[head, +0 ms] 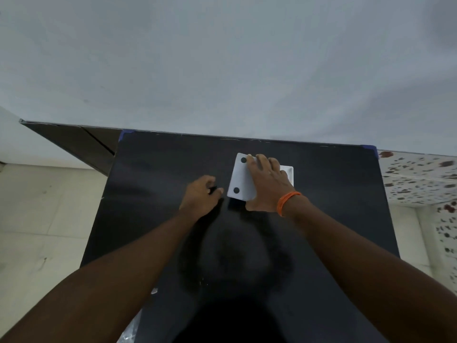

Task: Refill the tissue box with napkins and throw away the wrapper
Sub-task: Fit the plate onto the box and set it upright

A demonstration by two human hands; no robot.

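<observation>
While the right hand (265, 180) lies flat on the white tissue box (241, 179) near the black counter's (160, 169) far edge, its grip spread wide, the left hand (201, 195) curls loosely, holding nothing clearly visible; opening the box seems in hand; next, lifting its panel calls for steadying.

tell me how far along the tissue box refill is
Early, by the look of it. Nothing shows as done: no napkins or wrapper can be made out on the black table. In hand: the right hand lies flat on the white box, whose upward face has two dark round pads, while the left hand hovers curled beside it. Left: filling it and binning the wrapper.
</observation>
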